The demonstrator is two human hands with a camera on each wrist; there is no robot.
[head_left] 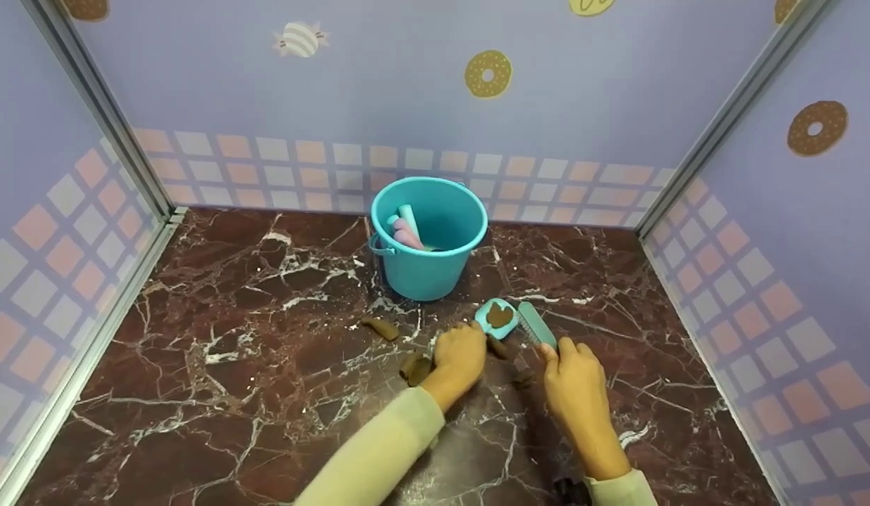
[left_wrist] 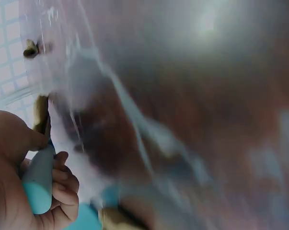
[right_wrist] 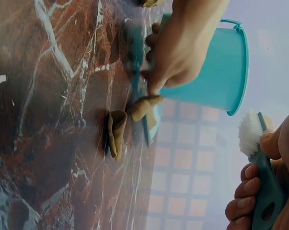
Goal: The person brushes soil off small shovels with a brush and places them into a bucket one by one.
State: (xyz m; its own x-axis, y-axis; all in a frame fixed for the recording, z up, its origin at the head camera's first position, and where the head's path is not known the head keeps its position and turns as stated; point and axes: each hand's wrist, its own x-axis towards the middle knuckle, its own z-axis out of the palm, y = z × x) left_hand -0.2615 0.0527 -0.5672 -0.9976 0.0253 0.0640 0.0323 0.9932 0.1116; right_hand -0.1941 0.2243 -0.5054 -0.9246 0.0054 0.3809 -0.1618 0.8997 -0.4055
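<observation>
My left hand point(head_left: 462, 357) grips the teal handle point(left_wrist: 39, 191) of a small light-blue dustpan point(head_left: 504, 332). On the pan lies a brown curled piece point(head_left: 500, 314), and another brown piece point(head_left: 497, 346) is close by its near edge. In my right hand point(head_left: 578, 383) is a teal brush point(right_wrist: 265, 179), its white bristles point(right_wrist: 250, 134) fully visible in the right wrist view. The head view has the brush just right of the pan. Left of the left hand are more brown pieces point(head_left: 381, 328), one beside the wrist point(head_left: 415, 367). A further piece point(head_left: 523, 380) lies between the hands.
A blue bucket point(head_left: 429, 274) with a handle stands behind the hands, near the back wall; pink and light-blue objects point(head_left: 409, 233) lean inside it. White crumbs dot the dark red marbled surface point(head_left: 196, 400). Patterned walls point(head_left: 379, 77) enclose the back and both sides.
</observation>
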